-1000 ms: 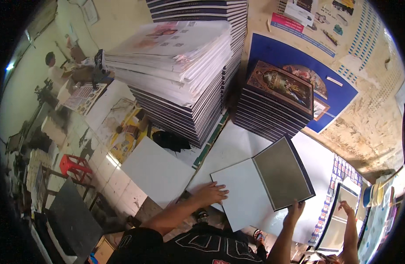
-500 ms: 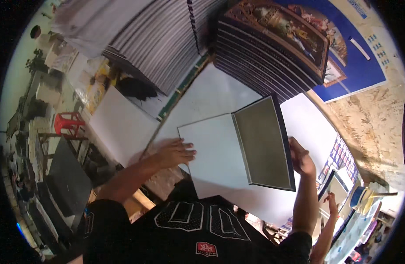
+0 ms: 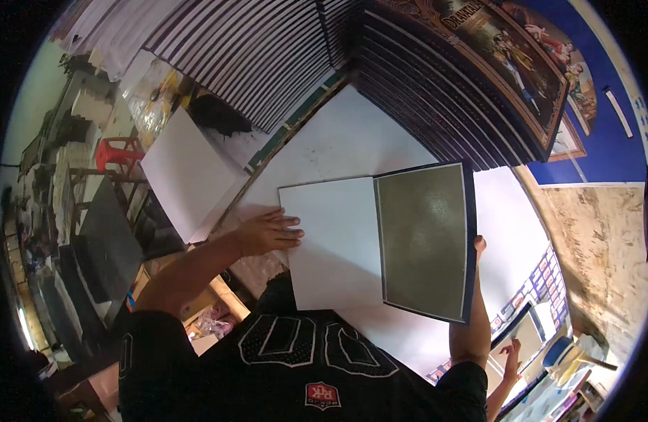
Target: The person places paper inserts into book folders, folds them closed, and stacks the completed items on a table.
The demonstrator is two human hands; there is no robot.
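ok so a second ago the right hand [image 3: 480, 243] was at the bottom edge of the dark-edged, olive-grey cover panel [image 3: 424, 243]; now it's round at the outer side and mostly hidden behind it. The panel has swung wider open, and its top edge runs nearly in line with the blank white page [image 3: 334, 246] instead of kicking upward. Person's head has tipped further down too.

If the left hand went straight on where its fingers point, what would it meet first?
The left hand would probably first meet the white page, whose edge its fingers overlap; whether they touch is unclear.
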